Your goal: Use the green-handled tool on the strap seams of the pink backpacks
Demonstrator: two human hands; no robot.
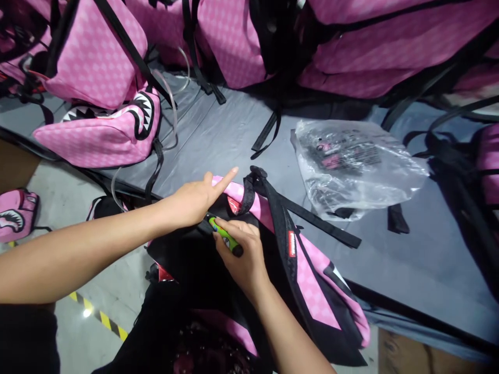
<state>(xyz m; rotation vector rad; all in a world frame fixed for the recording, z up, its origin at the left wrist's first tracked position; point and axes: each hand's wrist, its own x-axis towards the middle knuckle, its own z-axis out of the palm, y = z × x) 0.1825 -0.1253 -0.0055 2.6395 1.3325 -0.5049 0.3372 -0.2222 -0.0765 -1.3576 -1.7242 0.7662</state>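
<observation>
A pink checked backpack with black panels and straps (312,291) lies across my lap and against the table edge. At its upper edge is my left hand (193,202), with one finger stretched out to the right. The other fingers are curled down against the bag, and their tips are partly hidden. My right hand (244,249) is closed around a small lime-green tool with a black end (224,234). The tool's tip points up-left, close under my left hand; the tip is too small to name the kind. A black shoulder strap (283,223) lies just to the right.
On the grey-covered table (230,130), a clear plastic bag (358,166) lies to the right. Several pink backpacks (230,41) stand along the back. A pink pouch with a shark-mouth print (113,130) sits at the left, and another pink bag (17,215) lies beyond the table's left edge.
</observation>
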